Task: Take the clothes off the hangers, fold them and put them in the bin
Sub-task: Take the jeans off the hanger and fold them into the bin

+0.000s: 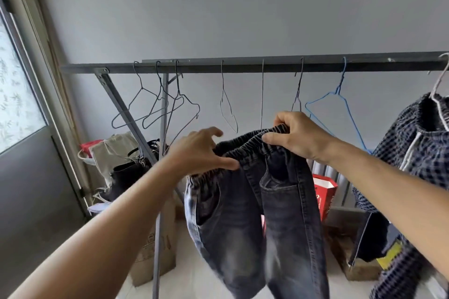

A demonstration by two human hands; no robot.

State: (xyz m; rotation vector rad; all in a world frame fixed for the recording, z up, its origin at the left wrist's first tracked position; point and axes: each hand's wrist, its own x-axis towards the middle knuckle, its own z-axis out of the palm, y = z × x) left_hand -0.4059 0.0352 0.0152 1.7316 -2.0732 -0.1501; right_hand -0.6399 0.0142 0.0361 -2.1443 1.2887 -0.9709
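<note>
**Jeans held up by the waistband below the clothes rail**

While both arms reach out in front of the long grey metal clothes rail (pixel 243 65), a pair of faded dark blue denim jeans with an elastic waistband (pixel 255 201) hangs from the person's two hands just below that rail. The left hand (pixel 196 150) grips the left end of the gathered waistband, thumb lying across the front of the cloth and fingers curled behind it. The right hand (pixel 298 136) pinches the right end of the waistband, which is bunched up between thumb and fingers and held a little higher than the left end. Both legs of the jeans drop straight down, front pockets facing the viewer, clear of the floor as far as can be seen.

On the rail hang several bare thin wire hangers (pixel 155 104) towards its left end, and a bare blue wire hanger (pixel 337 97) just right of the right hand. At the far right end of the rail a dark blue and white checked garment (pixel 413 153) hangs on a pale wire hanger (pixel 439 94). Below the rail's left end, bags (pixel 114 153) are heaped against the wall, and a brown cardboard box (pixel 153 250) stands on the floor by the rail's slanting leg. A red paper bag (pixel 324 192) shows behind the jeans. No bin can be made out.
</note>
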